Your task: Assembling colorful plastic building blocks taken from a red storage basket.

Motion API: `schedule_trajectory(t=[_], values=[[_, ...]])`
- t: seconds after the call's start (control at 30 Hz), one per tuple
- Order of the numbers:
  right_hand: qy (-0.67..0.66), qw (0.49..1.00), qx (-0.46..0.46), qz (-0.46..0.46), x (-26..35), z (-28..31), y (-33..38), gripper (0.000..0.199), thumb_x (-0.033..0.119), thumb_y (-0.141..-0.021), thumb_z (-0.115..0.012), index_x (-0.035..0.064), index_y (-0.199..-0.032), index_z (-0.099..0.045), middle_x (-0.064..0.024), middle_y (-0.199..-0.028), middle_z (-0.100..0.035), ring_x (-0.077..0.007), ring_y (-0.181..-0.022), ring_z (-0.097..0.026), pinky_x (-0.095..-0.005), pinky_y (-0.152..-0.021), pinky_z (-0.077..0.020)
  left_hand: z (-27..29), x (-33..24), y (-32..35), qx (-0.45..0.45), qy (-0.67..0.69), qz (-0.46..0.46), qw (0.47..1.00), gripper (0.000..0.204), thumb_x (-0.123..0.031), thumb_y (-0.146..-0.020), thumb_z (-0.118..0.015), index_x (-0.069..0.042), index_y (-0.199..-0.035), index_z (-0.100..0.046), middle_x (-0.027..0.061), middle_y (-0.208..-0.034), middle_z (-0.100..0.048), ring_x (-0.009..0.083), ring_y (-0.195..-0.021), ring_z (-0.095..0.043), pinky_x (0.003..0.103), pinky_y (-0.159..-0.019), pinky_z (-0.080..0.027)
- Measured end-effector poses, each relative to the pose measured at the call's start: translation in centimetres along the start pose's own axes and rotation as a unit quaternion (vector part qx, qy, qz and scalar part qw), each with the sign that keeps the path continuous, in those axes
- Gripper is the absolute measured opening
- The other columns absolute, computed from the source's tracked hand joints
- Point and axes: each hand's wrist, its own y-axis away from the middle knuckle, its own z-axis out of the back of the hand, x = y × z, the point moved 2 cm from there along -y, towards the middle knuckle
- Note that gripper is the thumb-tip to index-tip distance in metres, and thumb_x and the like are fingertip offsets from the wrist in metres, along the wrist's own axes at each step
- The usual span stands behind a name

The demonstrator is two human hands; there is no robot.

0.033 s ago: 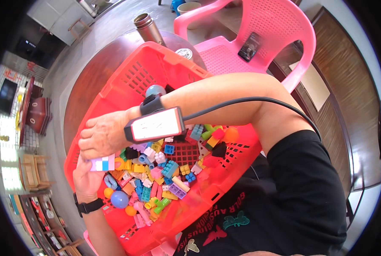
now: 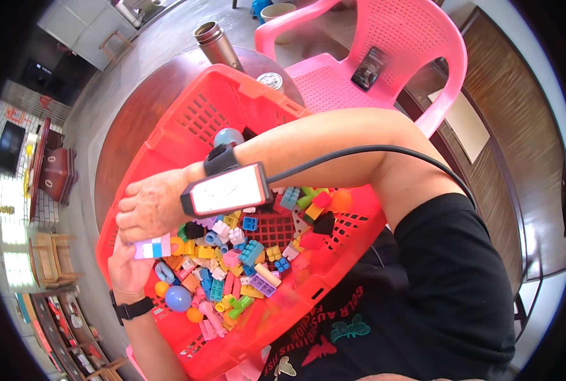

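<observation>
A small stack of lilac, white and blue toy blocks [image 2: 152,247] is held between both hands over the left side of the red basket [image 2: 200,120]. From below, my left hand [image 2: 129,270] is closed on it, with the thumb and part of the palm in sight. My right hand [image 2: 153,206] reaches across from the right, its fingers curled over the top of the stack; the fingertips are hidden. Beneath the hands lies a heap of mixed toy blocks [image 2: 251,252]. A blue ball [image 2: 178,298] rests beside my left wrist.
The basket rests partly over a round brown table [image 2: 131,120]. Behind it stands a metal flask [image 2: 217,46]. A pink plastic chair [image 2: 321,82] holds a dark phone [image 2: 368,68]. A black cable [image 2: 359,148] runs from the device [image 2: 226,190] on my right wrist.
</observation>
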Motion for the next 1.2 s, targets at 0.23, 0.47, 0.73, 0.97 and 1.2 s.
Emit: schedule_trajectory(t=[0.23, 0.47, 0.73, 0.97, 1.2], values=[[0.003, 1.000, 0.007, 0.027, 2.4, -1.8, 0.4, 0.014, 0.022, -0.082, -0.054, 0.0098, -0.088, -0.056, -0.0031, -0.085, -0.055, -0.0177, -0.077, -0.058, -0.0326, -0.065, -0.0491, 4.0, 2.4, 0.2, 0.013, 0.015, -0.002, 1.000, 0.080, -0.027, -0.072, -0.073, -0.006, -0.137, -0.031, 0.0120, -0.132, -0.046, 0.0290, -0.125, -0.045, 0.045, -0.105, -0.038], [0.030, 0.995, 0.090, -0.004, 1.6, -1.2, 0.1, 0.022, 0.030, -0.079, -0.058, 0.0126, -0.092, -0.059, -0.0014, -0.091, -0.056, -0.0186, -0.089, -0.057, -0.0346, -0.071, -0.0437, 3.8, 3.6, -0.3, -0.047, 0.048, -0.014, 0.998, 0.089, -0.053, -0.073, -0.071, -0.006, -0.138, -0.035, 0.0134, -0.135, -0.045, 0.0370, -0.121, -0.047, 0.059, -0.093, -0.044], [0.032, 0.992, 0.124, -0.005, 1.3, -1.6, 0.0, 0.027, 0.033, -0.080, -0.058, 0.0167, -0.101, -0.061, 0.0001, -0.097, -0.056, -0.0191, -0.094, -0.056, -0.0435, -0.080, -0.0407, 2.1, 4.1, -0.8, 0.015, 0.001, 0.035, 0.999, 0.081, -0.052, -0.072, -0.072, -0.004, -0.131, -0.045, 0.0189, -0.121, -0.055, 0.0379, -0.108, -0.055, 0.055, -0.085, -0.049], [0.014, 0.992, 0.122, 0.015, 1.1, -2.0, 0.4, 0.029, 0.033, -0.083, -0.056, 0.0165, -0.107, -0.058, 0.0001, -0.099, -0.057, -0.0206, -0.098, -0.057, -0.0458, -0.083, -0.0407, 0.5, 4.4, -0.8, -0.047, 0.003, 0.034, 0.998, 0.060, -0.029, -0.074, -0.067, -0.003, -0.126, -0.049, 0.0180, -0.114, -0.058, 0.0337, -0.101, -0.058, 0.047, -0.079, -0.052], [0.037, 0.990, 0.114, 0.073, 1.0, -2.2, 0.6, 0.026, 0.032, -0.086, -0.053, 0.0146, -0.103, -0.061, 0.0006, -0.097, -0.062, -0.0207, -0.093, -0.061, -0.0485, -0.085, -0.0407, -1.2, 4.2, -1.1, -0.079, 0.013, 0.055, 0.995, 0.043, 0.000, -0.073, -0.058, -0.001, -0.116, -0.055, 0.0130, -0.104, -0.065, 0.0291, -0.093, -0.063, 0.046, -0.076, -0.053]])
